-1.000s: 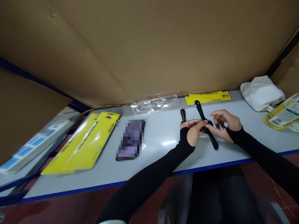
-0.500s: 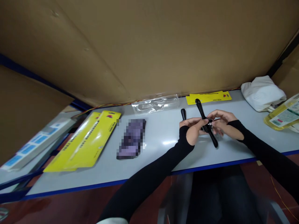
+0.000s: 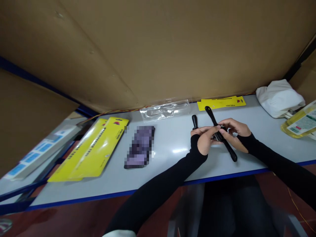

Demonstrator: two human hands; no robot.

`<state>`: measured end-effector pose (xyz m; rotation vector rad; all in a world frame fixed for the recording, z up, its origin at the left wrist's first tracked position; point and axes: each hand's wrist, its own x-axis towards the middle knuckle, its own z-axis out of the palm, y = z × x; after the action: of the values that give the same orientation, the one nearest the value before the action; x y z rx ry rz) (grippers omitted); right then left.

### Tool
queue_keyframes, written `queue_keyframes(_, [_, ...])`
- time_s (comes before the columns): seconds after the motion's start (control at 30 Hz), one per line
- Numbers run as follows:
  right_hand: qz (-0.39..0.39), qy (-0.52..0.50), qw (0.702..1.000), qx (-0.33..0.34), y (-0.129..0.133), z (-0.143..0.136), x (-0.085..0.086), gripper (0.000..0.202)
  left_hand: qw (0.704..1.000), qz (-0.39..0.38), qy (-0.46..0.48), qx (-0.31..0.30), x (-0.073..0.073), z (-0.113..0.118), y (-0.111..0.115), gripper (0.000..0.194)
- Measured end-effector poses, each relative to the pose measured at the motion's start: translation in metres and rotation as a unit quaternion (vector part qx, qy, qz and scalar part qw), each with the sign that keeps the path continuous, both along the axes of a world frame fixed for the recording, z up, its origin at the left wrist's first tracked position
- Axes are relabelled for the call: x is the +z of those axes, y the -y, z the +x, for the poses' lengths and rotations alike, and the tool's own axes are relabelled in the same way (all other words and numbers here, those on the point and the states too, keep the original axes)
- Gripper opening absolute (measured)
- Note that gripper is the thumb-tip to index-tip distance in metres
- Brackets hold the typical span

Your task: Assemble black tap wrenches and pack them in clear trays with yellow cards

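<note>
Both my hands are closed on a black spokeshave [image 3: 231,152], which is held at a slant over the table. My left hand [image 3: 206,138] grips its middle from the left, thumb on top. From the right, my right hand [image 3: 234,131] pinches the same middle part near the blade, and the fingers cover most of it. Just behind my left hand a second black handle [image 3: 195,121] points up and away. The rest of it is hidden by the hand, and I cannot tell whether the hand touches it.
Yellow printed cards [image 3: 98,148] lie at the left, and more yellow cards [image 3: 222,102] at the back. A clear plastic blister [image 3: 165,111], a blurred-out phone-shaped object [image 3: 140,146], a white bag [image 3: 278,98], a bottle of yellow liquid [image 3: 298,123] and a blue-and-white box [image 3: 39,153] surround the work spot.
The spokeshave has turned in my hands, its near handle swinging right and toward me. My right fingers have shifted on its middle part. The view has moved slightly.
</note>
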<state>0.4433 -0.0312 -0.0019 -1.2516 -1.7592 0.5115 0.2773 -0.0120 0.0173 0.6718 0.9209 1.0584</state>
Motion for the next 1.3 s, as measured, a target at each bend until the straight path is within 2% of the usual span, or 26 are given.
queue_keyframes(0.1, [-0.012, -0.030, 0.999, 0.004, 0.000, 0.000, 0.003, 0.022, 1.000, 0.013, 0.001, 0.001, 0.000, 0.001, 0.002, 0.037])
queue_keyframes(0.2, [-0.082, -0.118, 0.989, 0.033, -0.001, 0.002, 0.010, 0.022, 0.999, 0.028, 0.001, 0.023, 0.004, 0.001, 0.003, 0.038])
queue_keyframes(0.37, [-0.210, -0.241, 0.935, 0.157, -0.006, 0.010, 0.025, 0.034, 0.999, 0.036, -0.001, 0.017, 0.009, -0.001, 0.003, 0.040])
queue_keyframes(0.47, [-0.262, -0.248, 0.909, 0.208, -0.009, 0.016, 0.027, 0.040, 0.999, 0.031, -0.008, 0.007, 0.008, 0.000, 0.004, 0.039])
queue_keyframes(0.57, [-0.281, -0.233, 0.907, 0.210, -0.009, 0.017, 0.023, 0.049, 1.000, 0.027, -0.010, 0.003, 0.007, 0.001, 0.005, 0.036])
queue_keyframes(0.67, [-0.257, -0.219, 0.925, 0.176, -0.006, 0.012, 0.017, 0.051, 1.000, 0.016, -0.016, 0.009, 0.006, 0.001, 0.004, 0.034])
queue_keyframes(0.93, [-0.119, -0.133, 0.979, 0.094, -0.006, 0.001, 0.002, 0.040, 1.000, 0.012, -0.018, 0.022, 0.010, -0.002, 0.005, 0.030])
queue_keyframes(1.2, [-0.053, -0.120, 0.990, 0.061, -0.004, -0.005, -0.010, 0.037, 0.996, 0.054, -0.023, 0.072, 0.004, 0.002, 0.006, 0.026])
queue_keyframes(1.3, [-0.023, -0.106, 0.994, 0.032, -0.004, -0.007, -0.014, 0.036, 0.996, 0.048, -0.025, 0.068, 0.003, 0.004, 0.006, 0.029])
